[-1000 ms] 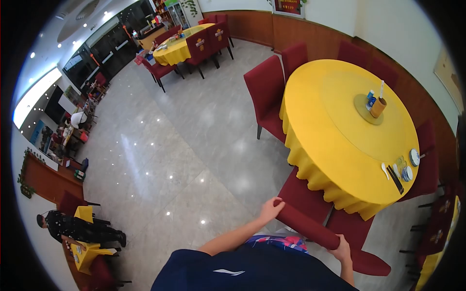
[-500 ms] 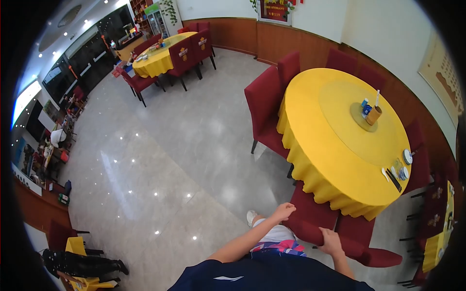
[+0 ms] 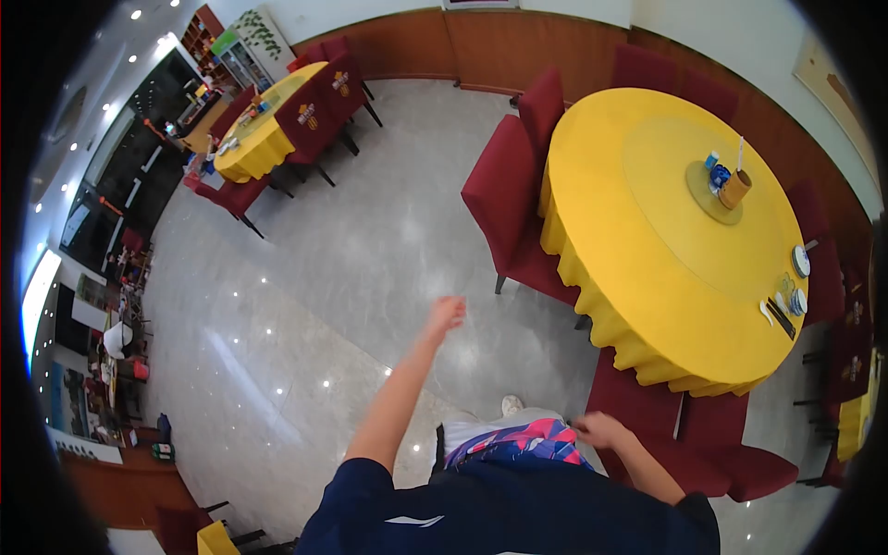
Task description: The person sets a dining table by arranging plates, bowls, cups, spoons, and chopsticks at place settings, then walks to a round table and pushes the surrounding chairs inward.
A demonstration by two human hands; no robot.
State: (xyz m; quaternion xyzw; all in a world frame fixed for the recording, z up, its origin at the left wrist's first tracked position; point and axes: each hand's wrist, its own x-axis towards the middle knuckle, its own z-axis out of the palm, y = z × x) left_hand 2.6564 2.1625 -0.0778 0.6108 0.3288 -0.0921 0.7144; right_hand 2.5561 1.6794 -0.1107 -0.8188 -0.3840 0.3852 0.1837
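Observation:
My left hand [image 3: 448,314] is held out over the grey floor, away from the furniture, its fingers curled and somewhat blurred; nothing shows in it. Close to my waist, my right hand [image 3: 599,430] is beside the red chair [image 3: 638,398], with bent fingers partly hidden, and I cannot make out whether it holds anything. That chair and a second red chair [image 3: 714,421] are side by side against the yellow cloth of the round table [image 3: 638,277]. On the table stand a brown holder [image 3: 735,189], a small bowl [image 3: 798,302] and a white spoon [image 3: 766,313].
Another red chair [image 3: 504,190] stands at the round table's left side. Farther off, a second yellow table [image 3: 250,153] has red chairs around it. Grey floor [image 3: 370,222] lies between them. At the lower left is a yellow cloth [image 3: 215,538].
Both hands have come off the chair back. My left hand has moved forward and left over the floor; my right hand has drawn toward my waist. The view has turned and shifted.

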